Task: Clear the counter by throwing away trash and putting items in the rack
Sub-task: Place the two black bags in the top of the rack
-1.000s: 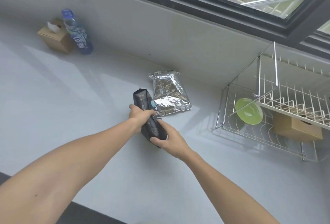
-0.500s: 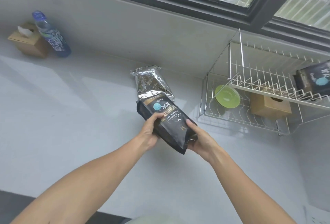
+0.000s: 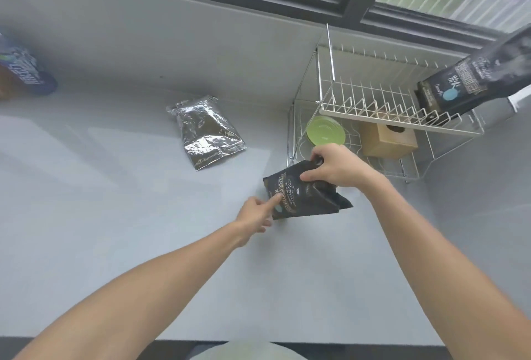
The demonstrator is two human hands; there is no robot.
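A black coffee bag [image 3: 304,196] hangs above the counter just left of the wire rack [image 3: 373,112]. My right hand [image 3: 336,165] grips it at its top edge. My left hand [image 3: 257,214] is beside the bag's lower left, one fingertip touching its face, the other fingers loose and holding nothing. A silver foil pouch [image 3: 207,132] lies flat on the grey counter [image 3: 115,216] behind the bag. A second black coffee bag [image 3: 471,81] stands on the rack's upper shelf at the right.
On the rack's lower shelf stand a green plate [image 3: 324,129] and a brown tissue box [image 3: 388,140]. A blue-labelled water bottle [image 3: 23,72] sits at the far left edge. A wall and a dark window frame [image 3: 344,0] run behind the counter.
The black bag has moved right toward the rack. My right hand has shifted to its top edge. My left hand has let go and only a fingertip touches it. The view has swung right.
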